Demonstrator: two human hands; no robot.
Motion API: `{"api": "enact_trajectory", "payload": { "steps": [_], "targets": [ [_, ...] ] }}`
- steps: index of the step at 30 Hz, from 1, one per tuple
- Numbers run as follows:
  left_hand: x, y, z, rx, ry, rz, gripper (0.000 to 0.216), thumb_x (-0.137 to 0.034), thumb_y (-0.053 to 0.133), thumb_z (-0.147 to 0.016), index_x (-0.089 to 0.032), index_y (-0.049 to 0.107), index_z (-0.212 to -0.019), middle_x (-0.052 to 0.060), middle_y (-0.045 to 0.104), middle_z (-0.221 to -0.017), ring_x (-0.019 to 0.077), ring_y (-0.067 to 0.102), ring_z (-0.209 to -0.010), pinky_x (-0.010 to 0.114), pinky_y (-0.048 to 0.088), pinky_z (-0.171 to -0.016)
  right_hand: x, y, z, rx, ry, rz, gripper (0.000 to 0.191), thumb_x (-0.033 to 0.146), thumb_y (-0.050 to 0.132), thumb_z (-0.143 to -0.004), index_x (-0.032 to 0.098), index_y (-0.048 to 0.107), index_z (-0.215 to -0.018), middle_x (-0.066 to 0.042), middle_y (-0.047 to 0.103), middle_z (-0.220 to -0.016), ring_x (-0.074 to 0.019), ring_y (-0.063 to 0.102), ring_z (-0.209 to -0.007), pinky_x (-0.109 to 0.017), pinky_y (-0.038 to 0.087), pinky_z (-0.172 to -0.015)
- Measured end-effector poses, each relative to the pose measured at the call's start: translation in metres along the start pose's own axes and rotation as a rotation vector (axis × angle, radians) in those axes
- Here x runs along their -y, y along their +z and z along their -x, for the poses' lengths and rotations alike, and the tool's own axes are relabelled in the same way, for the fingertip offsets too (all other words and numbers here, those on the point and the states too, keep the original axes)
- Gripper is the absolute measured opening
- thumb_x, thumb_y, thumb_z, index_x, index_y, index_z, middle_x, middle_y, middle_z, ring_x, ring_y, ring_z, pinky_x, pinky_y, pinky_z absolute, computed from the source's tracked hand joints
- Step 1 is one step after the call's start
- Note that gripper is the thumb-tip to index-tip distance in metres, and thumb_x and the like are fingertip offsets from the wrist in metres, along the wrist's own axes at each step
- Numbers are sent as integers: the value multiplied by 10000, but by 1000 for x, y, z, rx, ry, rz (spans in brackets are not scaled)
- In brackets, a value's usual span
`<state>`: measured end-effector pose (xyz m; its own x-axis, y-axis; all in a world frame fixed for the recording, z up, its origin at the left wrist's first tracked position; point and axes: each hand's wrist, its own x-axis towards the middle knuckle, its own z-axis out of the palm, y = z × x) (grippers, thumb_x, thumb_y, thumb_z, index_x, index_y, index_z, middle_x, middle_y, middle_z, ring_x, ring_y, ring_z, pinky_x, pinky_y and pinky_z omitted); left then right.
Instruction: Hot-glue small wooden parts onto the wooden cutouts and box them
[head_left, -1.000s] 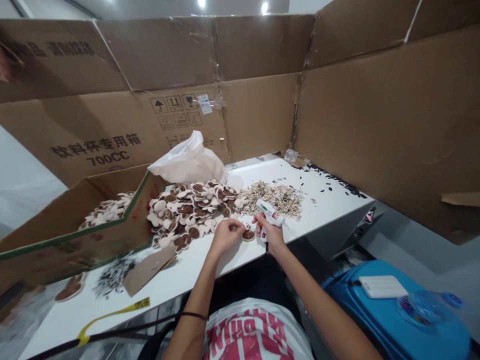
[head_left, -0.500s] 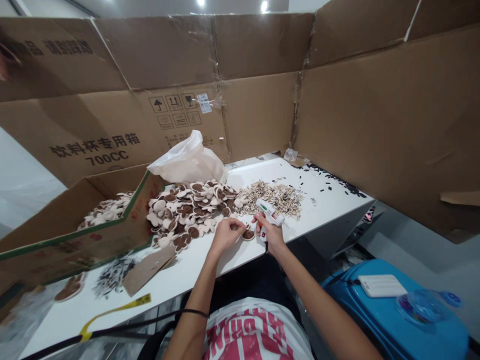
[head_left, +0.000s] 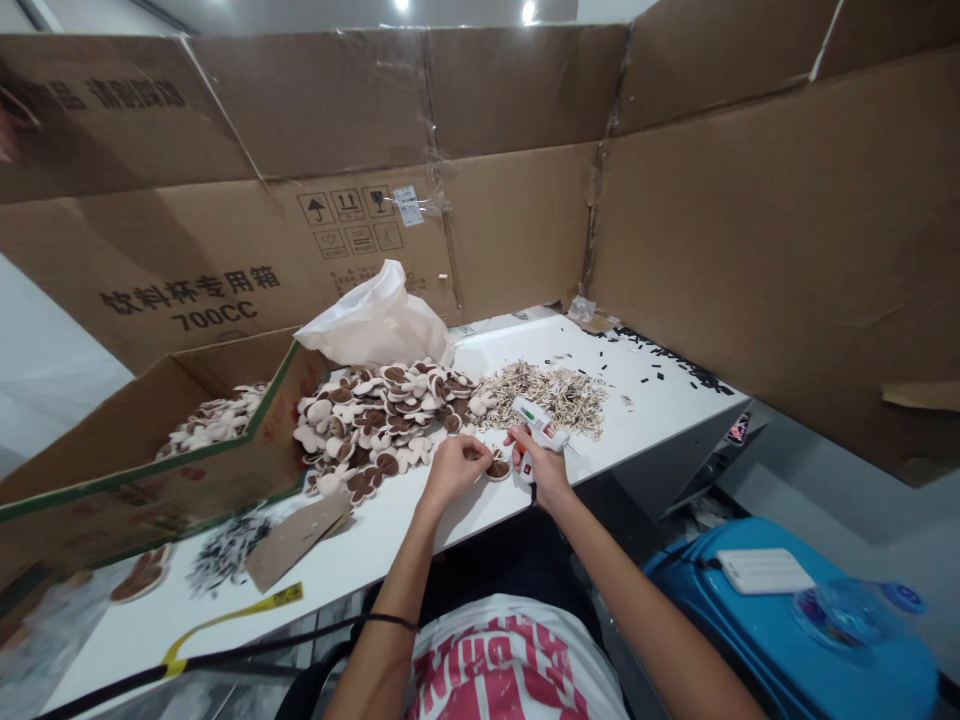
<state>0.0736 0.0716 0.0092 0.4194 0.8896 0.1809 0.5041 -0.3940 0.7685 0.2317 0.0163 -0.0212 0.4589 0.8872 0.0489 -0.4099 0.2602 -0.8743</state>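
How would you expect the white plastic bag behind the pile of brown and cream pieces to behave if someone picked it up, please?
The white plastic bag looks thin and crumpled, so it would probably be floppy and sag. It bulges, so it likely holds something, though the contents are hidden. Its smooth film may be somewhat slippery.

- Between my fingers I see a brown and cream piece (head_left: 496,468).
- The glue gun (head_left: 537,428) my right fingers wrap is white, with green and red marks.
- Beyond my left fingers, the heap of pieces (head_left: 379,420) mixes brown and cream.

Glue gun (head_left: 537,428) nozzle hidden behind left hand (head_left: 452,468); tiny pieces indistinct.
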Motion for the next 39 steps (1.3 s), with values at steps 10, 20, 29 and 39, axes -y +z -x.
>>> {"api": "enact_trajectory", "payload": {
  "steps": [10,20,29,39],
  "targets": [
    [-12,-12,15,-116,271,-213,129,-176,634,-860,-242,734,-910,52,725,-968,238,651,-937,375,484,-878,2,2,1,-7,0,-23,359,523,884,-729,200,730,-758,-20,712,-696,-101,512,-442,-236,420,-418],
    [-18,5,46,-165,465,-540,148,-325,691,-940,-246,722,-1062,101,702,-1054,311,574,-1045,472,380,-960,1,1,2,14,14,-37,360,521,885,-739,191,748,-787,-34,719,-744,-97,508,-466,-221,426,-422],
    [-14,11,45,-182,467,-585,127,-323,681,-962,-229,710,-1043,98,709,-1046,303,586,-1037,470,390,-964,2,2,2,7,22,-53,377,518,901,-718,183,743,-784,-33,725,-756,-90,509,-470,-214,426,-427],
    [-13,12,44,-199,457,-613,145,-323,699,-953,-238,704,-1070,86,702,-1079,290,586,-1049,461,415,-961,3,3,2,11,10,-49,357,507,891,-724,186,740,-763,-28,721,-734,-92,503,-462,-220,408,-423]
  ]
}}
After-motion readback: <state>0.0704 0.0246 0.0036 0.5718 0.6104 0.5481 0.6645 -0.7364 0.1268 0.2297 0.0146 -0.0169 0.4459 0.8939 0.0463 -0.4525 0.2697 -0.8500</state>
